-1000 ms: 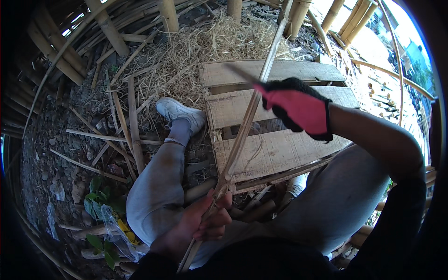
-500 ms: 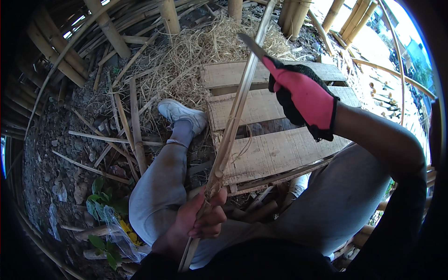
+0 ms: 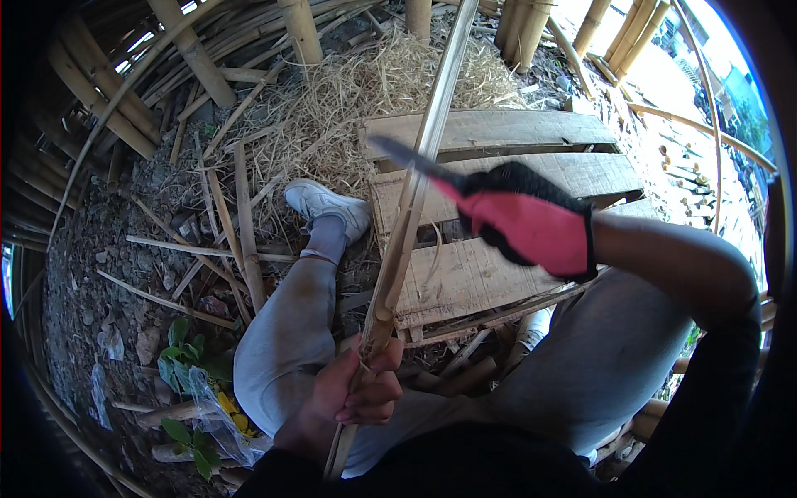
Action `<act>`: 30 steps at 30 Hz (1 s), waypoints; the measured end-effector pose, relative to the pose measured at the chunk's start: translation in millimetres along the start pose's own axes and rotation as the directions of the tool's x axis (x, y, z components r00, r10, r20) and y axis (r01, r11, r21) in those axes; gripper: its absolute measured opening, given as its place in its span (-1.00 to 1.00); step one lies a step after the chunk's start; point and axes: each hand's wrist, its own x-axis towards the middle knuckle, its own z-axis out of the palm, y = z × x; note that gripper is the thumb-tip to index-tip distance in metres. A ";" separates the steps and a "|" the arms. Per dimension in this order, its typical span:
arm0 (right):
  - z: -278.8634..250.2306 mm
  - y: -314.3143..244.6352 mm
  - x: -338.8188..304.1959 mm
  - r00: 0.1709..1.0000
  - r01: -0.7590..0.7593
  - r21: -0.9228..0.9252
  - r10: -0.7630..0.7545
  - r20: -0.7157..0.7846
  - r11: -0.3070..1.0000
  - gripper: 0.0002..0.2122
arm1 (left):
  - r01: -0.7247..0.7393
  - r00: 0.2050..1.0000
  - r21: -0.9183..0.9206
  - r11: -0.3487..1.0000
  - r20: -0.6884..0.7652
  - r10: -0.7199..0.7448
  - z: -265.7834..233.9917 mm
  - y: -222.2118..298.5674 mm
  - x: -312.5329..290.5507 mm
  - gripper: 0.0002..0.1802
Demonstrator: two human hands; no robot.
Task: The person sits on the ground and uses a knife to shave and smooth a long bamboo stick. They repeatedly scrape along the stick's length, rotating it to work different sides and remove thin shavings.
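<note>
A long split bamboo strip (image 3: 419, 191) slants up from my lap to the far edge of the view. Low on it, my bare left hand (image 3: 359, 388) is wrapped round the strip. My right hand (image 3: 525, 217), in a pink and black glove, grips a knife (image 3: 411, 158) whose blade points left. The blade lies across the strip in the picture, above the middle of its length; whether it touches cannot be told. Beneath them is a slatted wooden pallet (image 3: 465, 278).
Pale shavings (image 3: 332, 108) are heaped beyond the pallet. Bamboo posts (image 3: 301, 33) stand along the far side. Loose bamboo pieces (image 3: 241, 224) lie left of my white shoe (image 3: 328, 207). Green leaves (image 3: 181, 357) and a clear plastic bag (image 3: 217, 415) sit at lower left.
My right hand has brought the knife down and to the left, so that its blade now crosses the strip. My left hand keeps its hold in nearly the same place.
</note>
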 end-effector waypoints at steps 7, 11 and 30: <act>-10.6 4.7 16.1 0.979 0.206 0.001 -0.206 -0.002 0.979 -0.68 | -0.019 1.000 -0.014 1.000 -0.016 0.019 -1.9 -0.9 2.3 -0.57; -20.8 -6.2 4.5 0.986 0.100 0.095 -0.086 -0.144 0.990 -0.69 | 0.005 1.000 -0.020 1.000 0.015 -0.004 -3.9 2.7 4.7 -0.55; -6.2 -6.6 -2.3 0.973 0.226 0.012 -0.225 -0.050 0.974 -0.68 | -0.025 0.995 0.101 0.995 -0.098 0.035 -2.2 -1.1 -1.7 -0.49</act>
